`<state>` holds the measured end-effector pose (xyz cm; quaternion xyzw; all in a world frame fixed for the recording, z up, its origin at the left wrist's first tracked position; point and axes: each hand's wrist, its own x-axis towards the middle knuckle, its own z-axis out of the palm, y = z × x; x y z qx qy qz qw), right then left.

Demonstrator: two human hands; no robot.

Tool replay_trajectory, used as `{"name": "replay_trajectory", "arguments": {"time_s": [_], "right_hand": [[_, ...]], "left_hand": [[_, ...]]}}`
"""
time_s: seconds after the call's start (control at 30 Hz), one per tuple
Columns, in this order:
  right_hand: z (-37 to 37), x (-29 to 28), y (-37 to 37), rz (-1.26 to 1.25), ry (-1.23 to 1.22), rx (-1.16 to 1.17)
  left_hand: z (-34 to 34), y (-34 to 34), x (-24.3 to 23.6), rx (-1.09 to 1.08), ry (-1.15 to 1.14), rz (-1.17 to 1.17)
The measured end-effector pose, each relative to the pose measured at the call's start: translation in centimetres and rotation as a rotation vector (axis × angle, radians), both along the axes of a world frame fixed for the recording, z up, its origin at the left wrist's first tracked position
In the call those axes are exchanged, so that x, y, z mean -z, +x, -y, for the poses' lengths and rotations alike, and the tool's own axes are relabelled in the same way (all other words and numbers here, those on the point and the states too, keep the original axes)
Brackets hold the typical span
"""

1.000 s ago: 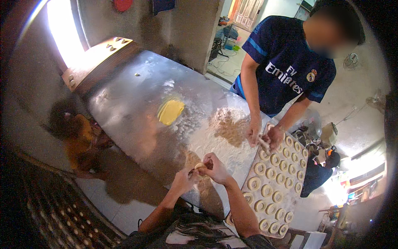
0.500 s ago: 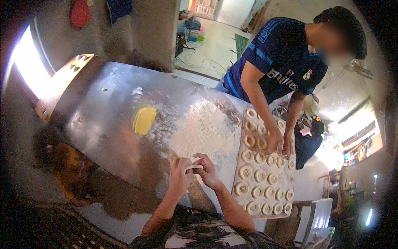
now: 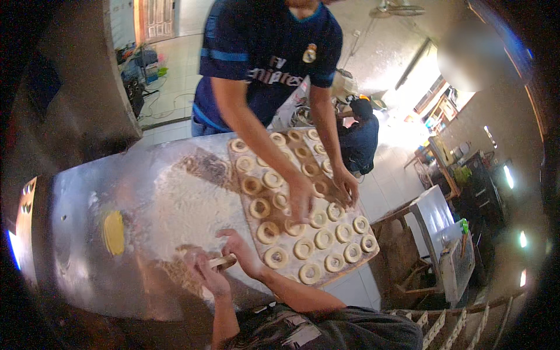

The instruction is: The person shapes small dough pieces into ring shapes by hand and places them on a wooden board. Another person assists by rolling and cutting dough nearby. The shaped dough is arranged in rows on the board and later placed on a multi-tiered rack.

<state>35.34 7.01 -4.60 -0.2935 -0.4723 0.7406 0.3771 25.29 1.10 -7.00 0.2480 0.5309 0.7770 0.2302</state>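
Observation:
My left hand [image 3: 207, 268] and my right hand [image 3: 239, 251] pinch a pale piece of dough [image 3: 223, 261] between them, low over the floured near side of the metal table [image 3: 81, 245]. Flour [image 3: 189, 210] is spread beyond my fingers, and a yellow fatty patch [image 3: 114, 232] lies further left. Just right of my hands is a floured board [image 3: 361, 268] carrying several rows of dough rings [image 3: 324, 238]. A co-worker's hands [image 3: 300, 201] are over that board among the rings, fingers pointing down.
The co-worker [image 3: 262, 58] in a dark blue shirt leans over the far edge. A second person [image 3: 359, 140] crouches behind at the right. A slatted wooden ledge [image 3: 26, 204] is at far left; a metal-topped stand [image 3: 437, 221] and cluttered shelves are to the right.
My view has swung rightward onto the board. My hands still hold dough, turned to another angle. The co-worker's hands have moved nearer me, down among the rings.

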Motion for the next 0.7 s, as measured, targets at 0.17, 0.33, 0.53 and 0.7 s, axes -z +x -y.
{"name": "replay_trajectory", "arguments": {"time_s": [0.17,0.33,0.53,0.7], "right_hand": [[-2.6,-4.1,6.4,0.058,-0.118,-0.074],[-5.5,-3.7,15.7,-0.15,-0.111,0.195],[-8.5,-6.0,27.4,-0.148,-0.104,0.288],[-10.6,-6.8,33.7,0.472,-0.039,0.196]], "left_hand": [[-3.4,6.8,-5.0,0.087,-0.294,-0.575],[-6.8,14.3,-3.2,0.275,-0.118,-0.392],[-12.3,26.1,-6.7,0.44,-0.322,-0.603],[-15.2,33.5,-5.8,0.655,-0.457,-0.589]]}}
